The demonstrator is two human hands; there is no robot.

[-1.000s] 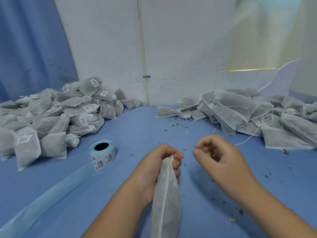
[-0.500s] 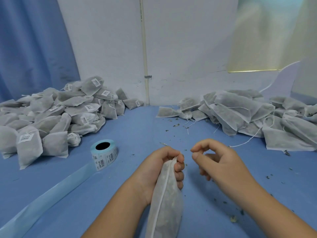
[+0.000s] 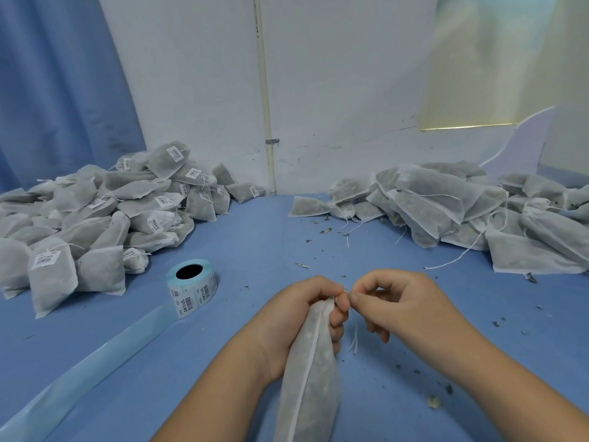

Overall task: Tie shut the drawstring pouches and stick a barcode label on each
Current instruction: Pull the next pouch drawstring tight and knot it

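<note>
Our left hand (image 3: 296, 317) grips the neck of a grey non-woven drawstring pouch (image 3: 307, 378); our right hand (image 3: 401, 301) pinches its thin white string (image 3: 354, 338).

White pouch (image 3: 310, 378) hangs upright, neck bunched, drawstring (image 3: 354, 338) dangling.

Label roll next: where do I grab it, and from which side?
Probably by the rim: the label roll lies flat with its core hole facing up, so a thumb in the hole and fingers on the outer wall should hold. Come from above and the right; the liner tail trails off left and the labelled pile crowds that side.
</note>
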